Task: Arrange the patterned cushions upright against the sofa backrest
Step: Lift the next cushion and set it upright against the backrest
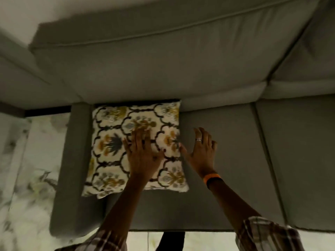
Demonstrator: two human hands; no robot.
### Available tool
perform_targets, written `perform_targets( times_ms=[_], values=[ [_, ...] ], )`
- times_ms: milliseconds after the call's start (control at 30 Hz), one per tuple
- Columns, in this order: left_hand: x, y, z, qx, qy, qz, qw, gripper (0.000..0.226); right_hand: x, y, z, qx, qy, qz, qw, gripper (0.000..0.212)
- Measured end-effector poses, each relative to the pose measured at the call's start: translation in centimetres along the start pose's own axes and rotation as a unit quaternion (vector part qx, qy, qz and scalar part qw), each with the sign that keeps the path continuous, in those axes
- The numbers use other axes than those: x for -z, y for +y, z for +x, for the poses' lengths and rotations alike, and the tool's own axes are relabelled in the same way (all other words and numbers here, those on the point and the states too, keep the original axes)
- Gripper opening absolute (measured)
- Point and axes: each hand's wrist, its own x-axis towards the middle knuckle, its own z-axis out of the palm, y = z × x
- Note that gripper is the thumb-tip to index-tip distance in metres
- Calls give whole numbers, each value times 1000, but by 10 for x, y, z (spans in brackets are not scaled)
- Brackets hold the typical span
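One patterned cushion [112, 142], cream with dark and mustard floral shapes, lies flat on the grey sofa seat [226, 160] at its left end, its far edge touching the base of the backrest [163, 60]. My left hand [142, 153] rests flat on the cushion's right half, fingers spread. My right hand [201, 151] is at the cushion's right edge, fingers apart, thumb touching the cushion's side, holding nothing. That hand has a ring, and its wrist an orange band.
A low grey armrest [72, 160] borders the cushion on the left. Pale marbled floor [27, 178] lies beyond it and in front of the sofa. Another seat section [299, 151] extends to the right.
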Motion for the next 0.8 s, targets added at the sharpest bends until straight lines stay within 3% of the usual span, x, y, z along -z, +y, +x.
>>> perform_targets(
  times_ms=[100,167,233,300,367,467,567,800],
  values=[
    [11,-65,-1,93,17,-40,995,90,-28,-50,1,-70,-95,135,984,106],
    [17,-98,4,221,24,-108,969,89,-42,-70,2,-138,-117,305,935,90],
    [14,-130,12,341,-3,-248,907,99,-53,-75,7,-149,-107,437,881,53],
    [11,-155,17,379,-22,-389,840,126,-53,-74,11,-162,-116,484,852,53],
    [12,-161,17,373,-17,-447,813,139,-47,-73,12,-162,-127,506,838,59],
    [26,-126,10,360,26,-486,796,131,-24,-67,6,-171,-100,534,822,68],
    [37,-65,-4,340,35,-537,771,120,16,-31,-4,-178,-65,532,825,61],
    [-4,112,6,201,-33,-577,791,106,148,131,6,-156,-60,397,902,76]
  ],
)
